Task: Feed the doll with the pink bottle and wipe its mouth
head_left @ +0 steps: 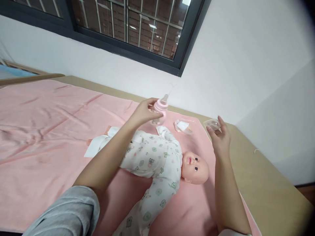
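Observation:
My left hand [147, 111] is wrapped round a baby bottle [160, 107] with a pink collar, its clear teat pointing up and to the right. Between the fingers of my right hand [220, 132] is a clear plastic bottle cap [213, 124], held above the table's far right edge. A baby doll [157, 154] in white printed clothes lies on its back below both hands, head to the right and legs to the left. My left forearm crosses in front of its lower body.
A pink sheet [49, 131] with folds covers most of the wooden table [256, 170]. Near the doll's raised sleeve lies a small white and clear packet [182, 126]. Behind stand a white wall [233, 59] and a dark-framed window [137, 49] with bars.

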`<state>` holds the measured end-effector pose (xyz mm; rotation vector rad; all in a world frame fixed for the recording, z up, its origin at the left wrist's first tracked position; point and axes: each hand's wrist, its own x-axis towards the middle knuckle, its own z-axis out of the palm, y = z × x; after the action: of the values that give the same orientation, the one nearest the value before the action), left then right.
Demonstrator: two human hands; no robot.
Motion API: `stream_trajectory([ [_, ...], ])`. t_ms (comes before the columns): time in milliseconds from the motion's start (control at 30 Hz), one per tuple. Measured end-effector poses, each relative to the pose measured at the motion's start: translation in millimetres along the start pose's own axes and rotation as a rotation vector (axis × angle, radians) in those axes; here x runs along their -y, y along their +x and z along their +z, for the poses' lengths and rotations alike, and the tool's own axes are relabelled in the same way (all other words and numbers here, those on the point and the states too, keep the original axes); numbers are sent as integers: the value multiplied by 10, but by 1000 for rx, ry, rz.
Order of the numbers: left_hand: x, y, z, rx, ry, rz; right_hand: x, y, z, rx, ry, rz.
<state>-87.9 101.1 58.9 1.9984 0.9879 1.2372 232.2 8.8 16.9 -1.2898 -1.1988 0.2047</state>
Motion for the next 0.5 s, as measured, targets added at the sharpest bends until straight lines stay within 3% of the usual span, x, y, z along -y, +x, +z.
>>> stream_trajectory([
  [67,-265,-177,186,-48,11,114,352,-139,15,-10,79,-154],
  [200,-570,-526,546,3,129,274,785,-418,72,-89,76,-343],
  [333,-621,-704,758,20,183,366,878,-563,174,-2,82,-333],
  [500,-605,-721,782,-43,218,366,852,-657,324,172,76,-296],
])
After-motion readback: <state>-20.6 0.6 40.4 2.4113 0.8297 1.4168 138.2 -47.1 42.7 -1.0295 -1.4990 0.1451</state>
